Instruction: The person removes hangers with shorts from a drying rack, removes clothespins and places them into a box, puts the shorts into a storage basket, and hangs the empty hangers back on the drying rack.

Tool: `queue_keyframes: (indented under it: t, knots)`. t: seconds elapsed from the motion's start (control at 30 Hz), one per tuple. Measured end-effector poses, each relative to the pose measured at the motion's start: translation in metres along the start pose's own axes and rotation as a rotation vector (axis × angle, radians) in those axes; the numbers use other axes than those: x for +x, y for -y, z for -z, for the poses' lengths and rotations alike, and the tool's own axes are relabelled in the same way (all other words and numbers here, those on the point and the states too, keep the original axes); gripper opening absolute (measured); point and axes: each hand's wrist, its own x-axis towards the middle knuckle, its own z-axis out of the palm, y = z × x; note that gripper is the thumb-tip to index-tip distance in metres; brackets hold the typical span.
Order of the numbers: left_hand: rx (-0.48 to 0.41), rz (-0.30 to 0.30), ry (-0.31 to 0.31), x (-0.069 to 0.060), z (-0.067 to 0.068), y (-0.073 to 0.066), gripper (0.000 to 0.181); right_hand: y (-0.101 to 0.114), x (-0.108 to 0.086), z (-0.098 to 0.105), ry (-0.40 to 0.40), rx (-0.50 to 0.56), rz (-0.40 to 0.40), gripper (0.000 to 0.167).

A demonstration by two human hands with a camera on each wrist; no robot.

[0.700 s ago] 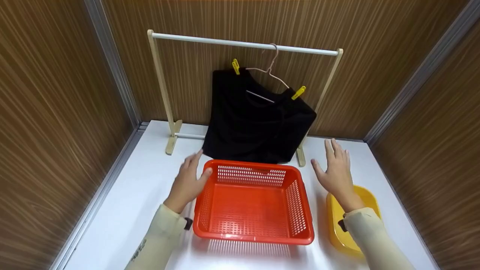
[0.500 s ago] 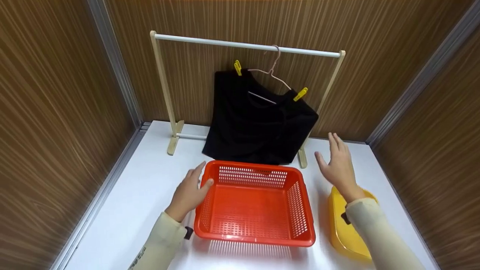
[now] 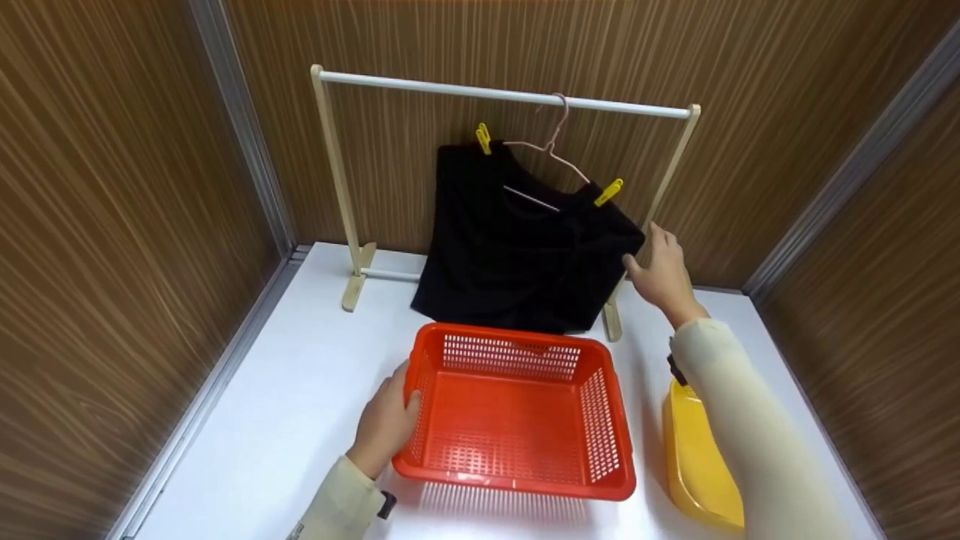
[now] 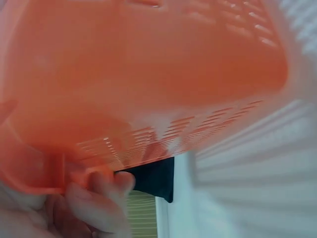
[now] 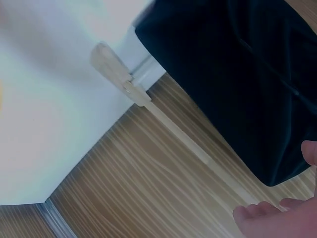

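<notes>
Gripping the red basket by its left rim, that's the left hand: thumb to the inside, fingers curled on the outside, and the left wrist view pretty much backs that up. The right hand isn't holding anything that I can see. Thumb and fingers stand apart, right by the right edge of the black shirt. It's so close that I honestly can't tell whether the thumb touches the cloth.

So the shirt is just left of the right hand, and on the far side of the basket from the left one. The basket sits between the forearms, near side of the shirt.

As for progress, the hanging side looks done to me: shirt's on the pink hanger, hanger's hooked over the white rail, and both yellow pegs are on, the left peg at one shoulder and the right peg at the other. It does slope down to the right, so I'd call straightening not done. Getting a proper hold of the cloth isn't done either, I'd say.

Further out, the yellow tub is on the near right, partly behind the right sleeve, on the white table.
</notes>
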Motion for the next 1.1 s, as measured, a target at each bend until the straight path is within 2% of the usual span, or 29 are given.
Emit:
queue_keyframes:
  t: [0.2,0.37,0.5,0.6,0.77,0.97,1.1]
  knots:
    - [-0.03,-0.011,-0.038,-0.002,-0.003,0.005,0.061,0.01,0.018,-0.002,0.049,0.0,-0.019,0.08]
    - [-0.071,0.003,-0.052,-0.001,-0.005,0.006,0.06,0.007,0.029,-0.005,0.094,0.013,-0.032,0.082]
    - [-0.107,0.009,-0.05,0.0,-0.006,0.007,0.06,0.003,0.036,-0.01,0.112,0.066,-0.048,0.076]
    - [-0.135,0.021,-0.049,0.0,-0.006,0.008,0.06,0.004,0.039,-0.015,0.074,0.119,-0.034,0.067]
    - [-0.205,0.066,-0.038,0.002,0.001,0.008,0.059,0.008,0.043,-0.023,-0.026,0.169,0.035,0.047]
    - [-0.244,0.034,-0.039,0.008,0.008,0.007,0.056,0.015,0.044,-0.032,-0.087,0.14,0.112,0.04]
    - [-0.232,0.027,-0.034,0.008,0.008,0.01,0.057,0.02,0.041,-0.04,-0.172,0.098,0.174,0.038]
